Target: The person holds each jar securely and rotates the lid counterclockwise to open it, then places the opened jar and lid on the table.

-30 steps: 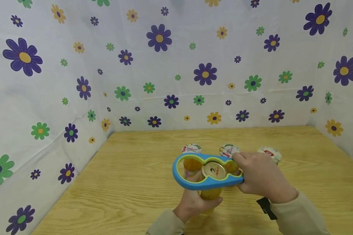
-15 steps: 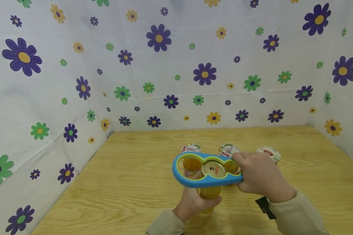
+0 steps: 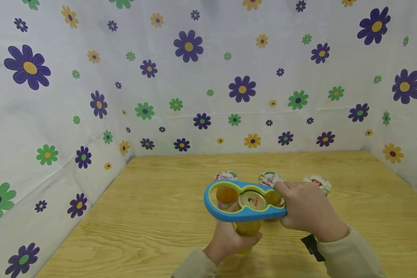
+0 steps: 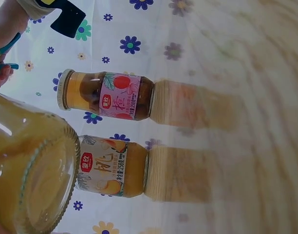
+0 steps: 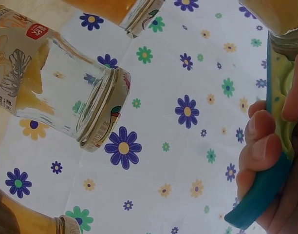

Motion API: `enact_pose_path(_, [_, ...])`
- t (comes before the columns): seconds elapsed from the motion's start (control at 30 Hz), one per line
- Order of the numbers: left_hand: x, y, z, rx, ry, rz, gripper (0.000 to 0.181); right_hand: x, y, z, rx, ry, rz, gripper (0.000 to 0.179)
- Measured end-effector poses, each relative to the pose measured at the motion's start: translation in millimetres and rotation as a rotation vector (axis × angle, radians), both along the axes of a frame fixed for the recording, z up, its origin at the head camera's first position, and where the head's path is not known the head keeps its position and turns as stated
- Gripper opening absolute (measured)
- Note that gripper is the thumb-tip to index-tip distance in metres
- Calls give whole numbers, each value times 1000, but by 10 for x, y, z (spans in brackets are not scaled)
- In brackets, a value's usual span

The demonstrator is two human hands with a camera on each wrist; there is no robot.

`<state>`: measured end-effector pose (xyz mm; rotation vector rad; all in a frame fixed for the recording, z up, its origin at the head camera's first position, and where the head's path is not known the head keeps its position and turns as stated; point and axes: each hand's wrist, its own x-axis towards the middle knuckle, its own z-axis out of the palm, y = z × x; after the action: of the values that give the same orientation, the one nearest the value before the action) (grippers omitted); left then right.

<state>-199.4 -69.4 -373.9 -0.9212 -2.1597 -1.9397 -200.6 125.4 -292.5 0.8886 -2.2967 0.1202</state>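
Observation:
In the head view my left hand grips an upright glass jar of yellowish contents round its body. Its gold lid sits inside the middle opening of a blue and lime-green jar opener. My right hand holds the opener's narrow end, with fingers curled round it. The left wrist view shows the held jar's ridged glass base up close. In the right wrist view, fingers wrap the opener's handle.
Several lidded jars stand behind the hands on the wooden table: the head view shows a left lid, a middle lid and a right lid. One jar has a pink label. A flowered curtain surrounds the table.
The opener's near edge sits slightly higher over the jar than a second ago. Both hands keep their hold and have barely moved.

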Motion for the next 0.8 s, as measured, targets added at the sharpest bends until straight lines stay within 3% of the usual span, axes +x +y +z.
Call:
enact_pose_path(0.2, [-4,-8,-12,-8,12,5,64,-16,-14,-30,-8,25,-9,29])
enact_pose_path(0.6, [-1,-10,4,-30,26,54,67,12,-44,-23,-29,-16,-58,28])
enact_pose_path(0.8, [3,-12,17,-28,21,52,66,14,-54,-27,-39,16,-62,27])
